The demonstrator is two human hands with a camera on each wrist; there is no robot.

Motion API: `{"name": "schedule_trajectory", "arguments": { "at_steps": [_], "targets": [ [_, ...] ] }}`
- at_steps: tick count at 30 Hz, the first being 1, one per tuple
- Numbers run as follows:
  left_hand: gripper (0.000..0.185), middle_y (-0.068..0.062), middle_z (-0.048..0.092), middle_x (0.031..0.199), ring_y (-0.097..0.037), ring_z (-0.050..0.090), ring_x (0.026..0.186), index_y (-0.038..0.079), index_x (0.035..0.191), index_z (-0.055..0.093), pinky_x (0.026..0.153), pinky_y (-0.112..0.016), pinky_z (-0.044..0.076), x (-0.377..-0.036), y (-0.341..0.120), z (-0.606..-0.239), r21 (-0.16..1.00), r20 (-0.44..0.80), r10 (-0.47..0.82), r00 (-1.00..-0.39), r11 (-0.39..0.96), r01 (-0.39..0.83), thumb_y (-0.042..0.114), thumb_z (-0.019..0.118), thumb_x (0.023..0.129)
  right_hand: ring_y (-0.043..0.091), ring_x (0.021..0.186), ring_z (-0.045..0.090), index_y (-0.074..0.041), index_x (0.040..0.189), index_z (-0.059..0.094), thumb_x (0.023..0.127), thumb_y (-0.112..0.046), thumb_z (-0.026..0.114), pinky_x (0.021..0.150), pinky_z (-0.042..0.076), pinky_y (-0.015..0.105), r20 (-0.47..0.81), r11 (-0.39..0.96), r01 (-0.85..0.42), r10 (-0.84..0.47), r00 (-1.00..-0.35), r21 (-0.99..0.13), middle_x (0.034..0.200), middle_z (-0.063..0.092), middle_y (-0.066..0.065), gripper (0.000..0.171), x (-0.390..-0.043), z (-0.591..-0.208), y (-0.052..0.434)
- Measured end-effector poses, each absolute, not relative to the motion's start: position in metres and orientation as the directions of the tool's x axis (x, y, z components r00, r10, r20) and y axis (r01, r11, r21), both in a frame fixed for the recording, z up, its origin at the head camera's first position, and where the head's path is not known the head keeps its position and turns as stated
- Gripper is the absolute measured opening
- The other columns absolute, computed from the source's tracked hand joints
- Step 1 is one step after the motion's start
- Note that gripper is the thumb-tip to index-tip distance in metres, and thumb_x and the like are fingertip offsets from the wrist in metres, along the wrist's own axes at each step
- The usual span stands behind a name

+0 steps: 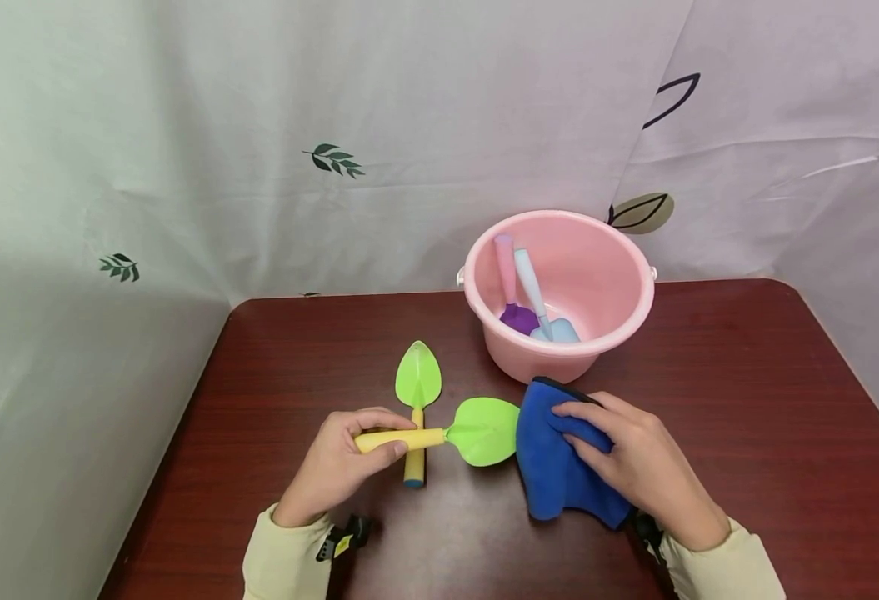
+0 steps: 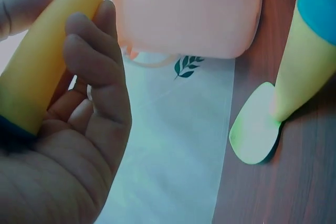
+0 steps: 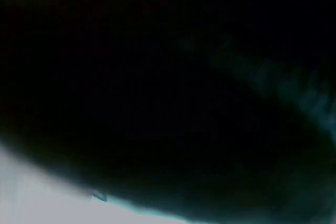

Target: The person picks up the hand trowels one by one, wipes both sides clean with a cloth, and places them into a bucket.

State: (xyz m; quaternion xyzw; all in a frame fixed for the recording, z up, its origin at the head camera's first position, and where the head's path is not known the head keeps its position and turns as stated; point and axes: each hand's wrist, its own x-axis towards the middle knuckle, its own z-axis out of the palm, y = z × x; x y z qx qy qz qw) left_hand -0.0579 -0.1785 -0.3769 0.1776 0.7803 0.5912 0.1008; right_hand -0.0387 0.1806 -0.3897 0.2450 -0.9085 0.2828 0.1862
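Note:
My left hand (image 1: 349,458) grips the yellow handle of a toy shovel with a green blade (image 1: 484,431), held level just above the table. The same handle (image 2: 47,56) fills the left wrist view inside my curled fingers. My right hand (image 1: 634,458) holds a blue cloth (image 1: 551,467) against the right edge of that blade. A second toy shovel (image 1: 417,392), green blade and yellow handle with a blue end, lies on the table under the first; it also shows as shovel (image 2: 294,77). The right wrist view is almost wholly dark, covered by the cloth.
A pink bucket (image 1: 604,333) stands behind the cloth and holds a purple shovel (image 1: 512,300) and a light blue shovel (image 1: 547,312). The dark red table (image 1: 746,400) ends at a white leaf-printed curtain (image 1: 334,158) behind and on both sides.

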Motion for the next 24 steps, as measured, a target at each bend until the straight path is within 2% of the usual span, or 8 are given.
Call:
{"name": "schedule_trajectory", "arguments": {
  "at_steps": [6, 8, 13, 15, 18, 24],
  "targets": [
    [0.017, -0.005, 0.074, 0.097, -0.009, 0.053, 0.061, 0.009, 0.103, 0.077, 0.054, -0.021, 0.046, -0.061, -0.180, -0.380, 0.955, 0.033, 0.328, -0.944, 0.268, 0.127, 0.003, 0.075, 0.087, 0.006, 0.088, 0.064, -0.026, 0.116, 0.074, 0.067, -0.004, 0.089, 0.077, 0.051, 0.016, 0.487, 0.633, -0.627, -0.413, -0.769, -0.453, 0.107, 0.066, -0.010, 0.055, -0.036, -0.387, 0.181],
    [0.017, -0.005, 0.074, 0.099, -0.011, 0.057, 0.065, 0.010, 0.103, 0.077, 0.056, -0.021, 0.047, -0.061, -0.179, -0.382, 0.955, 0.044, 0.318, -0.947, 0.266, 0.133, 0.004, 0.076, 0.087, 0.006, 0.091, 0.064, -0.027, 0.118, 0.073, 0.075, -0.015, 0.089, 0.079, 0.049, 0.013, 0.480, 0.585, -0.646, -0.438, -0.760, -0.490, 0.109, 0.066, -0.011, 0.047, -0.035, -0.385, 0.181],
    [0.019, -0.002, 0.074, 0.104, -0.016, 0.063, 0.079, 0.012, 0.104, 0.078, 0.064, -0.022, 0.050, -0.062, -0.173, -0.387, 0.947, 0.066, 0.302, -0.951, 0.281, 0.155, 0.006, 0.077, 0.086, 0.004, 0.096, 0.062, -0.028, 0.119, 0.072, 0.086, -0.023, 0.082, 0.080, 0.049, 0.013, 0.443, 0.522, -0.641, -0.464, -0.767, -0.563, 0.112, 0.065, -0.012, 0.035, -0.032, -0.382, 0.181],
    [0.020, -0.001, 0.073, 0.104, -0.016, 0.063, 0.080, 0.013, 0.104, 0.078, 0.065, -0.022, 0.050, -0.062, -0.170, -0.389, 0.941, 0.069, 0.304, -0.950, 0.297, 0.164, 0.006, 0.078, 0.086, 0.006, 0.098, 0.063, -0.028, 0.119, 0.072, 0.079, -0.010, 0.085, 0.081, 0.049, 0.013, 0.430, 0.511, -0.631, -0.465, -0.774, -0.584, 0.113, 0.066, -0.011, 0.046, -0.031, -0.381, 0.180],
    [0.021, 0.000, 0.073, 0.103, -0.015, 0.063, 0.079, 0.014, 0.104, 0.078, 0.065, -0.023, 0.050, -0.061, -0.164, -0.391, 0.933, 0.072, 0.319, -0.945, 0.313, 0.177, 0.005, 0.078, 0.085, 0.006, 0.100, 0.063, -0.029, 0.120, 0.072, 0.075, -0.005, 0.086, 0.084, 0.049, 0.013, 0.410, 0.502, -0.618, -0.469, -0.782, -0.605, 0.115, 0.066, -0.011, 0.052, -0.030, -0.380, 0.179],
    [0.021, 0.003, 0.071, 0.101, -0.014, 0.060, 0.072, 0.018, 0.103, 0.078, 0.062, -0.025, 0.049, -0.058, -0.151, -0.395, 0.916, 0.061, 0.364, -0.930, 0.350, 0.197, 0.008, 0.079, 0.085, 0.007, 0.102, 0.064, -0.027, 0.120, 0.072, 0.084, -0.015, 0.083, 0.086, 0.049, 0.013, 0.435, 0.466, -0.639, -0.477, -0.764, -0.612, 0.117, 0.066, -0.010, 0.040, -0.029, -0.380, 0.178]
  ]
}}
